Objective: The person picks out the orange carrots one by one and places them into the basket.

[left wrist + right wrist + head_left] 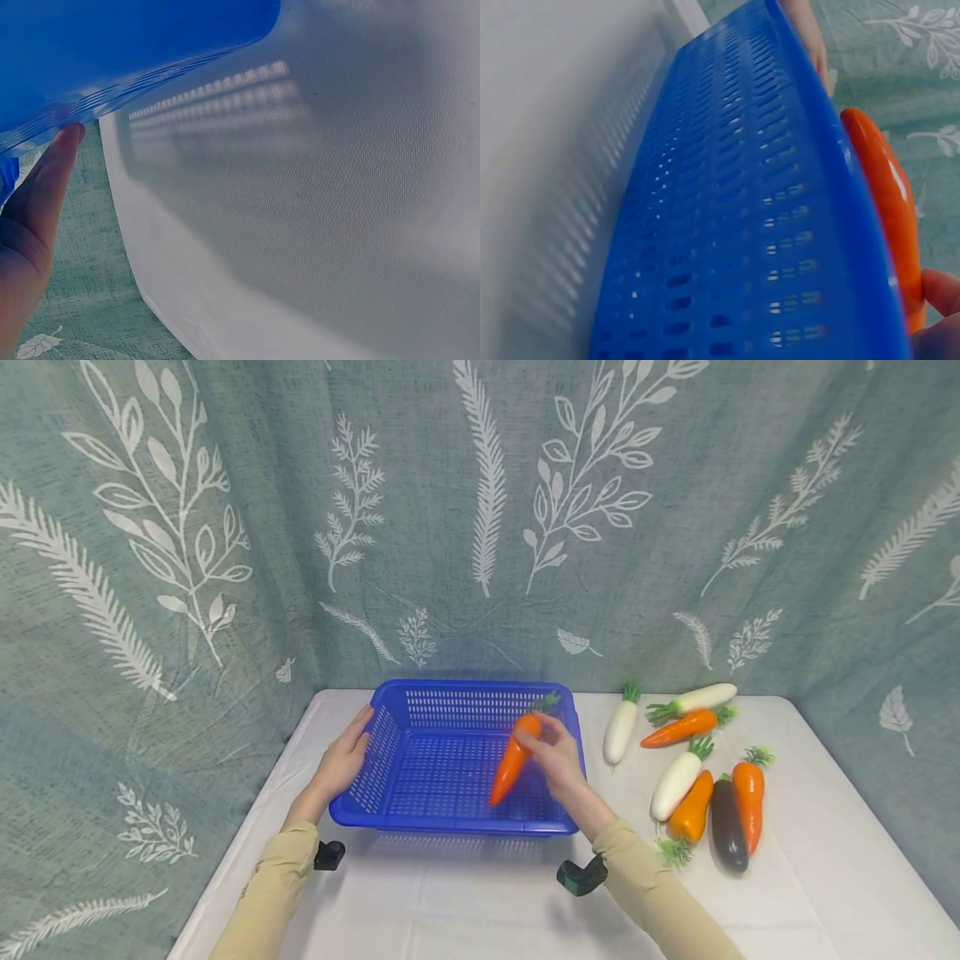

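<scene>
A blue plastic basket (420,823) with slotted walls stands on the white table. My right hand (561,760) pinches an orange carrot (512,768) near its leafy top, holding it tilted over the basket's right side, tip toward me. The right wrist view has this carrot (891,199) just past the basket's blue rim, with part of the thumb on it. My left hand (341,768) rests against the basket's left side with its fingers straight. In the left wrist view, those fingers (58,169) touch the basket's edge from outside.
Right of the basket lie several vegetables: white radishes (621,732), a thin carrot (681,728), a short orange carrot (692,807), a dark eggplant (727,827) and another carrot (748,802). A patterned green curtain (450,527) hangs behind the table.
</scene>
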The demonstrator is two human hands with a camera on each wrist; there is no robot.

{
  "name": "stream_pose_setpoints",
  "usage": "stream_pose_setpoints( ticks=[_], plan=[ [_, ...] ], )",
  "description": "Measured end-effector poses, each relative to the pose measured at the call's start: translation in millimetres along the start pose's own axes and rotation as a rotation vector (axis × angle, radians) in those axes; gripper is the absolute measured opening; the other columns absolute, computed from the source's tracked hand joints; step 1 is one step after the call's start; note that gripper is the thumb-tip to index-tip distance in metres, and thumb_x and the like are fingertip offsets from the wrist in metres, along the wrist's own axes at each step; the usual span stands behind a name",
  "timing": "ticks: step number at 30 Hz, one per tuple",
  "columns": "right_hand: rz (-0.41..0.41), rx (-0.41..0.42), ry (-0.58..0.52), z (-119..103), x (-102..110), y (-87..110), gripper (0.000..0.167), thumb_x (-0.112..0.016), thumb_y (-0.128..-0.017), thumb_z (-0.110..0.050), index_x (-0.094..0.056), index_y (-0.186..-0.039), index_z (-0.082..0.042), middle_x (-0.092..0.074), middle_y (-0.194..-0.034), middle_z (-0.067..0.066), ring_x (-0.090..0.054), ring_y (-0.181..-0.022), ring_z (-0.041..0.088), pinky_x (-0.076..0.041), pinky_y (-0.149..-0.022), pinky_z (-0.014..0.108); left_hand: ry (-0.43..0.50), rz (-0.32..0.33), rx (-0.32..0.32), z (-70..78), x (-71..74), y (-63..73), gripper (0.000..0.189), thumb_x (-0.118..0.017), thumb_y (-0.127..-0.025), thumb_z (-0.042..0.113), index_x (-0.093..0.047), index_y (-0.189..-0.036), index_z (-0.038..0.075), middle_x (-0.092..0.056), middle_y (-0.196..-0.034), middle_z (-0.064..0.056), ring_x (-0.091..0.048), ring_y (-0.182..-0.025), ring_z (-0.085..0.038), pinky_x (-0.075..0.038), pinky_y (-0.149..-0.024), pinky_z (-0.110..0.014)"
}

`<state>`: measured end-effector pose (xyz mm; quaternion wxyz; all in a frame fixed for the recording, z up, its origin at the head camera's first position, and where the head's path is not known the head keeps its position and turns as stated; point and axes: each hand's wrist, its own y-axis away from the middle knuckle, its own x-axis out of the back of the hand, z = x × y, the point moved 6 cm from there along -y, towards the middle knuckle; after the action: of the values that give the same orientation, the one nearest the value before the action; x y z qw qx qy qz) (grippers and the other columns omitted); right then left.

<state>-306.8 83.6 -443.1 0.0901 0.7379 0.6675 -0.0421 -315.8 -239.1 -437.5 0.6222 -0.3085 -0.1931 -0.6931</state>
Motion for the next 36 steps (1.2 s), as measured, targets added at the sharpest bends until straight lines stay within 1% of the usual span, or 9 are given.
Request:
stream_pose_setpoints(
  ticks=[6,10,16,20,24,28,33,36],
  plan=[
    [0.035,0.017,0.024,7.5,-2.4,-1.0,0.052,-0.068,-0.082,0.003,-0.050,-0.131,0.010,-0.057,-0.108,0.024,-0.056,-0.081,0.014,-0.050,-0.063,0.018,-0.003,-0.001,-0.002,0.1,-0.2,0.2,0.048,-0.029,-0.106,0.006,-0.022,-0.151,-0.007,-0.016,-0.158,-0.024,-0.015,-0.144,-0.043,-0.013,-0.119,-0.054],
    [0.045,0.024,0.042,11.3,-4.5,-2.7,0.050,-0.069,-0.081,0.004,-0.051,-0.128,0.011,-0.057,-0.106,0.023,-0.055,-0.082,0.016,-0.049,-0.062,0.019,-0.012,0.006,-0.009,-0.5,-0.1,-0.6,0.048,-0.029,-0.106,0.005,-0.022,-0.151,-0.007,-0.016,-0.158,-0.023,-0.016,-0.144,-0.043,-0.014,-0.119,-0.053],
    [0.045,0.043,0.070,13.0,-11.1,-4.2,0.050,-0.070,-0.081,0.006,-0.051,-0.126,0.012,-0.055,-0.107,0.025,-0.056,-0.084,0.020,-0.052,-0.065,0.020,-0.017,0.010,-0.014,0.5,0.7,-0.5,0.047,-0.029,-0.105,0.003,-0.023,-0.151,-0.007,-0.017,-0.158,-0.024,-0.016,-0.144,-0.043,-0.014,-0.119,-0.053],
    [0.045,0.048,0.106,14.5,-15.8,-4.1,0.050,-0.071,-0.080,0.006,-0.052,-0.126,0.012,-0.055,-0.108,0.026,-0.057,-0.085,0.022,-0.055,-0.068,0.024,-0.014,0.007,-0.014,1.0,0.8,-0.3,0.047,-0.029,-0.105,0.003,-0.023,-0.151,-0.008,-0.017,-0.158,-0.024,-0.016,-0.144,-0.043,-0.014,-0.119,-0.054],
    [0.056,0.055,0.159,14.8,-20.9,-3.5,0.049,-0.073,-0.079,0.005,-0.054,-0.124,0.011,-0.056,-0.108,0.027,-0.059,-0.088,0.027,-0.057,-0.073,0.030,-0.017,0.009,-0.019,1.2,0.7,-0.6,0.047,-0.029,-0.105,0.003,-0.024,-0.150,-0.008,-0.017,-0.158,-0.024,-0.017,-0.144,-0.043,-0.014,-0.119,-0.053],
    [0.072,0.060,0.204,16.1,-28.0,-3.6,0.050,-0.074,-0.077,0.004,-0.055,-0.123,0.010,-0.058,-0.108,0.026,-0.060,-0.093,0.033,-0.057,-0.078,0.034,-0.016,0.011,-0.022,1.0,0.5,-0.7,0.047,-0.029,-0.105,0.003,-0.024,-0.150,-0.008,-0.017,-0.158,-0.024,-0.017,-0.144,-0.043,-0.014,-0.119,-0.053],
    [0.101,0.060,0.282,18.8,-39.3,-2.7,0.049,-0.077,-0.075,0.003,-0.058,-0.120,0.007,-0.059,-0.107,0.024,-0.060,-0.093,0.034,-0.056,-0.080,0.040,-0.010,0.007,-0.019,0.6,0.3,-0.5,0.047,-0.029,-0.105,0.004,-0.023,-0.150,-0.008,-0.017,-0.158,-0.024,-0.017,-0.144,-0.043,-0.014,-0.119,-0.053],
    [0.103,0.071,0.325,19.7,-46.6,-2.0,0.048,-0.078,-0.073,0.004,-0.059,-0.118,0.006,-0.060,-0.107,0.024,-0.060,-0.094,0.035,-0.057,-0.081,0.042,-0.011,0.007,-0.019,-0.6,0.2,-0.8,0.047,-0.029,-0.106,0.004,-0.023,-0.151,-0.007,-0.017,-0.158,-0.024,-0.017,-0.144,-0.043,-0.014,-0.119,-0.053]
  ],
)
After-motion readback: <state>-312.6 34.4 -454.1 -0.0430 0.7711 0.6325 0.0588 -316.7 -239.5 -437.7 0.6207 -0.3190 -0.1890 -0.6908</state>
